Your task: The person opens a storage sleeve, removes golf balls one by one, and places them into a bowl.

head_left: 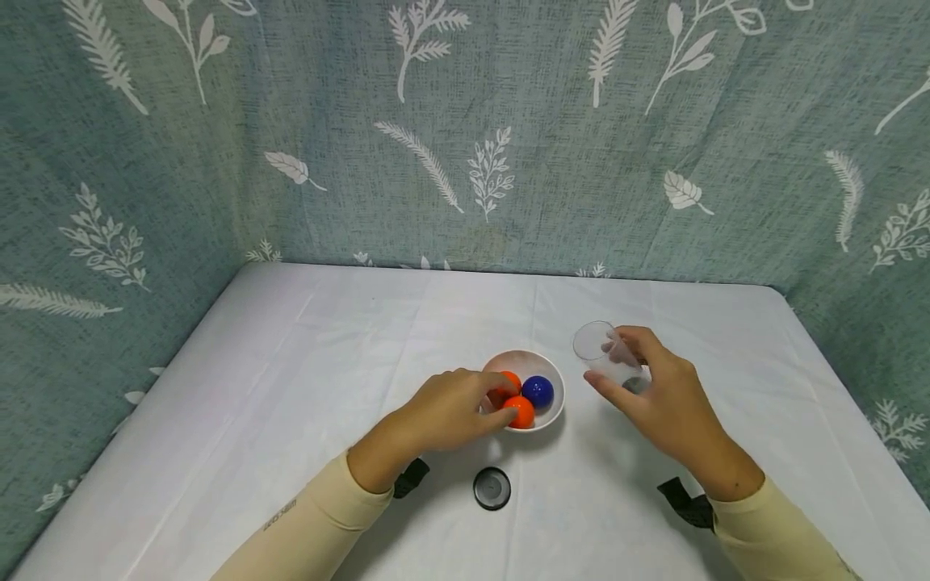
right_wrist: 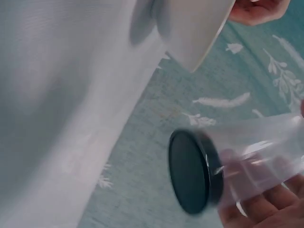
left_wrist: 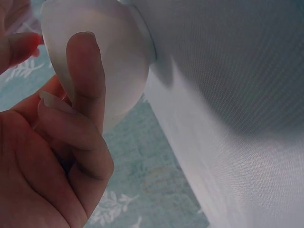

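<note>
From the head view I see the white bowl [head_left: 552, 371] at the table's middle, holding two orange balls [head_left: 520, 411] and a blue ball [head_left: 538, 391]; my left hand [head_left: 450, 411] reaches in, fingertips pinching the nearer orange ball. Just right of the bowl, my right hand [head_left: 664, 395] grips a clear cup [head_left: 606, 359], tilted. A black lid [head_left: 492, 488] lies nearer me.
</note>
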Motion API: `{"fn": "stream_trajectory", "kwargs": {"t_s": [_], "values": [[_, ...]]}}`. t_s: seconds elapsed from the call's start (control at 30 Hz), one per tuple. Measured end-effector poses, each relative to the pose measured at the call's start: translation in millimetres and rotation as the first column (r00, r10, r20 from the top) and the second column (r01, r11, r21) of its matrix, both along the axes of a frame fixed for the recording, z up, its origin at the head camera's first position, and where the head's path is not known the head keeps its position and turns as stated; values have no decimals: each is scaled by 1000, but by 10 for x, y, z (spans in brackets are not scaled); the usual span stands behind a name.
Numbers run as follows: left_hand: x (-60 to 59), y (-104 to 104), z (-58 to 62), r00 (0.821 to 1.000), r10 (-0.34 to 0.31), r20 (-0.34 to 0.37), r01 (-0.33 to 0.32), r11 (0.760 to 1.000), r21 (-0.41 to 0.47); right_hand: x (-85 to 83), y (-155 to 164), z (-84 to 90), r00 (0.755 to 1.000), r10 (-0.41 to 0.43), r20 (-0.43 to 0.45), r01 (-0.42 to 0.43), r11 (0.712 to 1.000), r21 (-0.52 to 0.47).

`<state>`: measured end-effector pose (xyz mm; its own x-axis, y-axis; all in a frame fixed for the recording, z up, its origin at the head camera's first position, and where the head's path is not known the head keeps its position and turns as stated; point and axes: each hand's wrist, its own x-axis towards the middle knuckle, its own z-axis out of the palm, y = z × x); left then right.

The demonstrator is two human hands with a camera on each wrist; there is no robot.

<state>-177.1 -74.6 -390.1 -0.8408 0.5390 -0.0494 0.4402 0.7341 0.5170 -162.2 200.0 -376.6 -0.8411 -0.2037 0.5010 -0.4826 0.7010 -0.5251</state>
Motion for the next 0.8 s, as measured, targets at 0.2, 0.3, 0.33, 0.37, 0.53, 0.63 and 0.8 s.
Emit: {"fn": "stream_trajectory", "kwargs": {"t_s": [0.2,0.3,0.33,0.37,0.53,0.63,0.8], "values": [[0,5,-18,1000,-10,0,10,1000,11,-93,85,-64,993,2,120,15,991,-135],[-5,7,-26,1000,-1,5,1,1000,17,-138,119,-96,978,11,207,23,986,-163],[-7,4,-28,1000,1,6,-1,1000,20,-152,123,-107,970,11,242,31,985,-169],[-10,3,-31,1000,0,8,0,1000,22,-163,129,-120,962,10,272,38,984,-171],[-15,6,-39,1000,-17,15,17,999,30,-197,158,-191,927,15,374,55,983,-176],[-18,6,-30,1000,-17,4,17,999,34,-221,170,-220,914,28,405,47,984,-174],[-18,-8,-18,1000,-9,12,8,999,32,-254,171,-241,890,42,455,39,985,-167]]}}
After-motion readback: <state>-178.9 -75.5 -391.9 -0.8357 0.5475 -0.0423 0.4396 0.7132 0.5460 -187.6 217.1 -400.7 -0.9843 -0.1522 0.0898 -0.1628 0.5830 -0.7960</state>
